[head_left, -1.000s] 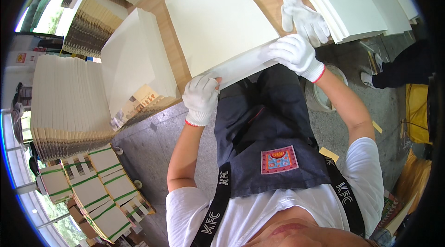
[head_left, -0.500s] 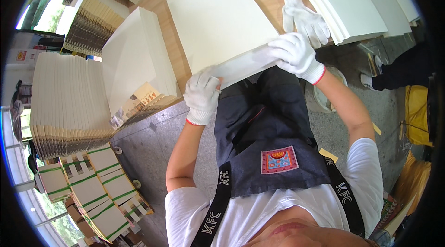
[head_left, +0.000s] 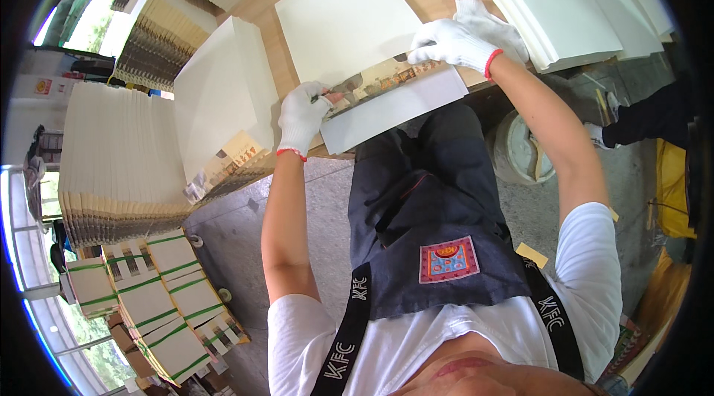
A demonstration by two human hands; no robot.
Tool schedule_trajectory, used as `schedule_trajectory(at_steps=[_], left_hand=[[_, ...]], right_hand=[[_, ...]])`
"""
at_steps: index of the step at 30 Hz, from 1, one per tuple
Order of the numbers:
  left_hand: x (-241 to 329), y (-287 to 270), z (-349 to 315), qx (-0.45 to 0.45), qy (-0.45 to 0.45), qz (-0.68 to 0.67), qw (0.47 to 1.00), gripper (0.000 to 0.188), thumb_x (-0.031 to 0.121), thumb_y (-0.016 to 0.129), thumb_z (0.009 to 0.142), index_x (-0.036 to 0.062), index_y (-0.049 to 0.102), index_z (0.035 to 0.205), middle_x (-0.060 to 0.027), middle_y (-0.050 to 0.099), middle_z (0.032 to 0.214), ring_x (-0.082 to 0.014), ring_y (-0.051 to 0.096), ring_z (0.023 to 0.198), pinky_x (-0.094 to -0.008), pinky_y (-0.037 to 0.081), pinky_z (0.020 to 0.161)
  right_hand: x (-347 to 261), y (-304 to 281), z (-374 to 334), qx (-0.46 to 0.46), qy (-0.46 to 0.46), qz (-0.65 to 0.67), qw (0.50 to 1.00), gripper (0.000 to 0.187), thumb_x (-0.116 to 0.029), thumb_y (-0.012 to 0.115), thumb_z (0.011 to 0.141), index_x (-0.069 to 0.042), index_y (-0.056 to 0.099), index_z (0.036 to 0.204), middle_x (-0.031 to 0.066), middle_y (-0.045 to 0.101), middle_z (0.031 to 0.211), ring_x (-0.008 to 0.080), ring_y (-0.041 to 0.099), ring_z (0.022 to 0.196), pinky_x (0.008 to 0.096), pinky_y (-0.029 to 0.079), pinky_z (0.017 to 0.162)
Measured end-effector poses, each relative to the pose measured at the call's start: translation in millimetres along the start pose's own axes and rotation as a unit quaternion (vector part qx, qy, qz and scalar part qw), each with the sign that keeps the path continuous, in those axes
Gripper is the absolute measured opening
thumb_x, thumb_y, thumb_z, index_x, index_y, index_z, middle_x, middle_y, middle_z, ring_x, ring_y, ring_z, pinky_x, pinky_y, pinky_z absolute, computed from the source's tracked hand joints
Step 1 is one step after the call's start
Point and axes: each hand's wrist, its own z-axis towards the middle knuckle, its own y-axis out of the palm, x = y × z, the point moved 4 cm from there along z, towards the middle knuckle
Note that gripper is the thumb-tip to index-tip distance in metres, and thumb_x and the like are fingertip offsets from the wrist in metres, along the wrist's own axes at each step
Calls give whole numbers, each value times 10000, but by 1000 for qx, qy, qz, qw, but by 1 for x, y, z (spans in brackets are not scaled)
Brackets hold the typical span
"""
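A large white sheet (head_left: 349, 17) lies on the wooden table in front of me. Along its near edge a printed strip with small brown pictures (head_left: 387, 78) faces up, and a plain white strip (head_left: 401, 113) sticks out over the table edge toward my lap. Both my hands wear white knitted gloves with red cuffs. At the printed strip's left end, my left hand (head_left: 301, 117) pinches its edge. My right hand (head_left: 455, 45) is closed at the far right end of that strip, thumb and fingers on the edge. Just behind it lies a spare white glove (head_left: 487, 18).
A thick stack of white sheets (head_left: 223, 84) stands left, more stacks beyond it; another pile (head_left: 547, 13) fills the right side. Below the table sits a white bucket (head_left: 515, 149). Green-strapped bundles (head_left: 149, 295) are at lower left. Another person's dark-trousered leg (head_left: 651, 113) shows at right.
The near part of the sheet showed plain white before; now its printed strip is visible. Both hands have moved away from me, the left also leftward and the right slightly leftward.
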Motion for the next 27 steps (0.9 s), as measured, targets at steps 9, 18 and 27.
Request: schedule_trajectory(at_steps=[9, 18, 27], left_hand=[[-23, 14, 13, -32, -73, -63, 995, 239, 237, 818, 835, 30, 718, 897, 24, 638, 692, -66, 565, 669, -248, 446, 614], [45, -9, 41, -183, 100, 254, 944, 814, 188, 803, 809, 250, 373, 1498, -154, 503, 1364, -298, 636, 1079, -401, 525, 881], [136, 29, 70, -419, 343, 489, 684, 1316, 168, 951, 534, 538, 196, 1546, -130, 476, 1345, -372, 630, 1097, -468, 525, 925]], right_hand=[[2, 12, -5, 95, 23, 16, 995, 289, -347, 753, 856, -67, 681, 845, 67, 674, 875, 202, 641, 856, 330, 493, 782], [10, 18, -4, 119, -25, 60, 991, 274, -302, 752, 846, -49, 646, 841, 98, 624, 898, 238, 619, 892, 353, 480, 798], [5, 23, -3, 155, -68, -5, 986, 208, -327, 678, 882, -129, 627, 921, 101, 634, 999, 291, 628, 901, 384, 483, 793]])
